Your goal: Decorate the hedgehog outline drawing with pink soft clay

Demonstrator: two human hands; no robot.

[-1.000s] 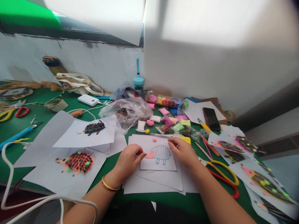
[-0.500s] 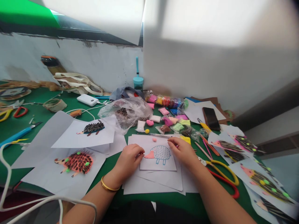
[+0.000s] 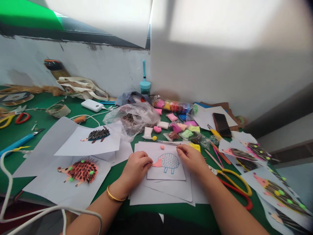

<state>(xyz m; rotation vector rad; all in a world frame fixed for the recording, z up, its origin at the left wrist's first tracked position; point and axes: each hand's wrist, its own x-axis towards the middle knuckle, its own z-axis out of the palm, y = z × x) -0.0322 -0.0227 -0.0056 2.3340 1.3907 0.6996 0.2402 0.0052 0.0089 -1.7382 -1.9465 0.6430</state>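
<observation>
Barely shifted, left fingers [image 3: 148,160] and right fingers [image 3: 181,151] flank the drawing [image 3: 170,162], grip unclear; pen [image 3: 168,142] lettering illegible.

Green tabletop [image 3: 72,101] runs right up to a scuffed off-white wall [image 3: 105,62] on the far left, with rough, chipped edges under the dark window frame [image 3: 85,36] and a bright green patch [image 3: 26,13] up in the corner. Pale surface [image 3: 195,73] on the far right catches a big soft-edged block of light [image 3: 212,24]. Over on the right there's something greyish [image 3: 288,130], maybe furniture, but it's honestly too blurry to tell.
</observation>
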